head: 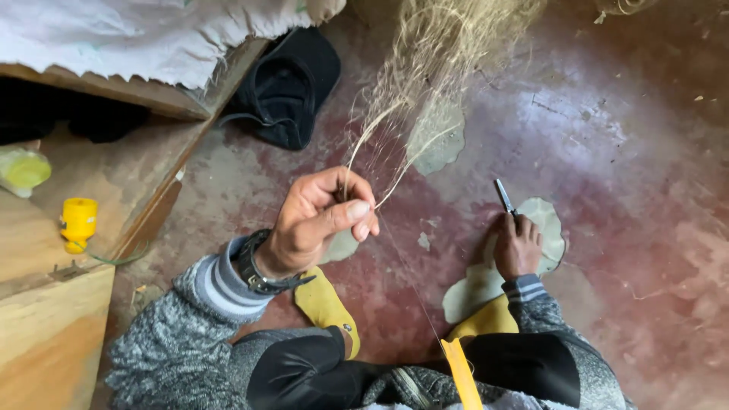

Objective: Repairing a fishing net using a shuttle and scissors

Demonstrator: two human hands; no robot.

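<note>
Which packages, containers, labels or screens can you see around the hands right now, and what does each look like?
No labels, signs or screens show.
Yellow container: on the wooden board at left, a small cylinder.
Yellow-green object: far left edge, blurred, perhaps a bag or bottle.
White sack cloth: top left, draped over wood.

One camera only, worn on the head, looking steeply down past the knees onto the red floor [607, 152]. It sits close: the left hand [319, 220] fills the middle, the right hand [518, 247] lies lower right. Beyond the left fingers [357, 211] the fibres [433, 53] run to the top edge; a wooden board [68, 288] fills the left side.
</note>
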